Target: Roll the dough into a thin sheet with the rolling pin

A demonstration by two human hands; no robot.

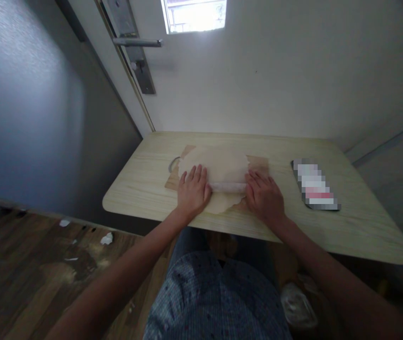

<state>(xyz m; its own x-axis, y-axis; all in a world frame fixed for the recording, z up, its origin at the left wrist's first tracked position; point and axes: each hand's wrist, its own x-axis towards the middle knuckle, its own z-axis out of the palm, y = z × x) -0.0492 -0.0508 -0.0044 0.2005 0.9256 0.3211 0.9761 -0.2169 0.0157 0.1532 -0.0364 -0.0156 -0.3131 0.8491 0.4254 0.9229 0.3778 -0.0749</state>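
Observation:
A thin sheet of pale dough (219,163) with ragged edges lies over a wooden cutting board (260,164). Across the dough, near its front part, lies a pale rolling pin (228,187). My left hand (193,191) holds the pin's left end from above, its fingers reaching forward over the dough. At the other end, my right hand (263,196) grips the pin with fingers angled inward. Both ends of the pin are hidden under my hands. A flap of dough hangs past the board's front edge, onto the table.
The board rests on a light wooden table (134,182) with rounded corners. To the right lies a phone (314,184), its screen blurred out. Behind the table stands a white door (275,85) with a metal handle (139,42). White scraps (107,238) lie on the floor.

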